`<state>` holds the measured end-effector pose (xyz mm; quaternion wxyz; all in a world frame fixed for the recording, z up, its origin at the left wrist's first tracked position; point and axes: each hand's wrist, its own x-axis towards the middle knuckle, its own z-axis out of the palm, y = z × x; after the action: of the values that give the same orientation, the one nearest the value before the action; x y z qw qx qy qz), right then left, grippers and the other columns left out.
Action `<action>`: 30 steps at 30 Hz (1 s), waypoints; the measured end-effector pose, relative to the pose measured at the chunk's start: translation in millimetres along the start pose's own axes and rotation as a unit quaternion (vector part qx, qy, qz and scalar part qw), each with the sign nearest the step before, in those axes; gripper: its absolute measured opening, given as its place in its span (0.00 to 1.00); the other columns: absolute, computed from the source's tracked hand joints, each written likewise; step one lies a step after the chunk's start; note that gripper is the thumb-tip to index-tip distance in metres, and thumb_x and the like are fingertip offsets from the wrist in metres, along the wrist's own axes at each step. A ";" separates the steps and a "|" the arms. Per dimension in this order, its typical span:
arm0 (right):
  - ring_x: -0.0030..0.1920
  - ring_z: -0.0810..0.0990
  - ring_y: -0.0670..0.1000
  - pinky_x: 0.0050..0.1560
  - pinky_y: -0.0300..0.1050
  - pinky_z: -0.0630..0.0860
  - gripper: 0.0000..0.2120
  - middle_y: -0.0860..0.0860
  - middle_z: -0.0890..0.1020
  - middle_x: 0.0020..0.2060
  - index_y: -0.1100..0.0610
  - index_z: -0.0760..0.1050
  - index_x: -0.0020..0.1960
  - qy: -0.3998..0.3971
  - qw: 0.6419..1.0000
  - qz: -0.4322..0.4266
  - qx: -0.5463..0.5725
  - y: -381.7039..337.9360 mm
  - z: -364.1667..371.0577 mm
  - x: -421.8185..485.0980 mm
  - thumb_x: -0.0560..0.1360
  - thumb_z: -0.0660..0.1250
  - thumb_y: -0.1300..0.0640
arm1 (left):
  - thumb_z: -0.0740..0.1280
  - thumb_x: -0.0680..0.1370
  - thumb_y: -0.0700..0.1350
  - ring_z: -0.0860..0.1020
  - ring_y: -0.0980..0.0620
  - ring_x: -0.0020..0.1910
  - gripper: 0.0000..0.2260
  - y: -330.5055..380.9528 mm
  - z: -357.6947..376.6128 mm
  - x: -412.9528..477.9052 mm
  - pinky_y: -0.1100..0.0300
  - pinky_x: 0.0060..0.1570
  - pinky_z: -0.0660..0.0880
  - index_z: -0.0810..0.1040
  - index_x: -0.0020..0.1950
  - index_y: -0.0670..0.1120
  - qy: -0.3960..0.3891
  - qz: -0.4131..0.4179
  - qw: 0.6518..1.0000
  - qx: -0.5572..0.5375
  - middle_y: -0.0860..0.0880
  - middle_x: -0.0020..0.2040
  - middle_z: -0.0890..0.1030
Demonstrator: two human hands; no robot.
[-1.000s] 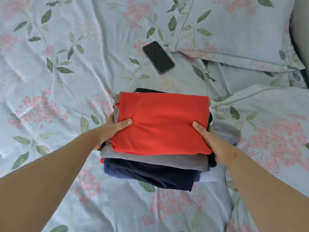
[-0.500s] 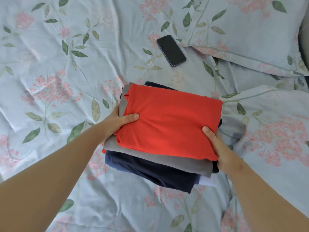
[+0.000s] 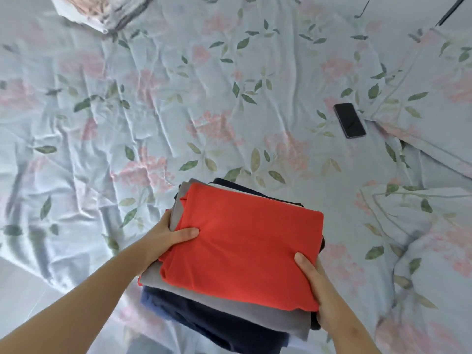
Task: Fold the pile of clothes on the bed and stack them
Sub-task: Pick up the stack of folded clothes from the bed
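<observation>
A stack of folded clothes (image 3: 204, 300), w/ a folded red-orange fabric garment (image 3: 242, 246) on top and grey, navy & blue layers below, is gripped at both sides. Thumbs of left hand (image 3: 166, 241) & right hand (image 3: 319, 297) are pressed on top, other fingers tucked beneath, unseen. The stack is held over the near part of the floral light-blue bed sheet (image 3: 178, 103). A black rectangular phone (image 3: 350, 120) is seen well apart, upper right.

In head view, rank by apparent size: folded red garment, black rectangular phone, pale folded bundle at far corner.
Folded red garment: largest, but nearest camera.
Pale folded bundle: partly cropped.
Black rectangular phone: smallest.
</observation>
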<state>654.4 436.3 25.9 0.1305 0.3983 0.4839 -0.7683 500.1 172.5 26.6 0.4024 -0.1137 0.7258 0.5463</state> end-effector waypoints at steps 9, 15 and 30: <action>0.51 0.84 0.51 0.40 0.41 0.80 0.36 0.50 0.83 0.55 0.43 0.68 0.65 -0.124 0.988 -0.052 -0.078 12.6 233.4 -57.3 0.60 0.76 0.39 | 0.76 0.35 0.70 0.78 0.55 0.50 0.58 -32.3 -219.4 -131.2 0.62 0.42 0.74 0.63 0.63 0.56 0.088 0.084 0.989 -0.085 0.55 0.54 0.77; 0.50 0.84 0.49 0.39 0.38 0.80 0.36 0.49 0.83 0.54 0.45 0.68 0.65 -0.178 0.971 -0.048 -0.150 30.5 381.3 -68.8 0.61 0.75 0.41 | 0.78 0.40 0.68 0.79 0.51 0.54 0.58 -64.4 -354.0 -194.8 0.58 0.48 0.76 0.64 0.67 0.54 0.144 0.106 0.973 -0.144 0.52 0.59 0.77; 0.48 0.84 0.49 0.38 0.41 0.78 0.40 0.47 0.80 0.56 0.43 0.65 0.70 -0.242 0.947 -0.016 -0.213 29.3 670.2 19.6 0.61 0.71 0.37 | 0.78 0.39 0.67 0.79 0.54 0.53 0.51 -56.5 -620.2 -164.0 0.62 0.44 0.75 0.67 0.58 0.57 0.220 0.110 0.947 -0.208 0.55 0.56 0.77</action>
<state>333.3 -142.6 136.5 0.3129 0.1560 0.5962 -0.7227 355.7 -442.4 152.3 0.1375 -0.2314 0.6742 0.6878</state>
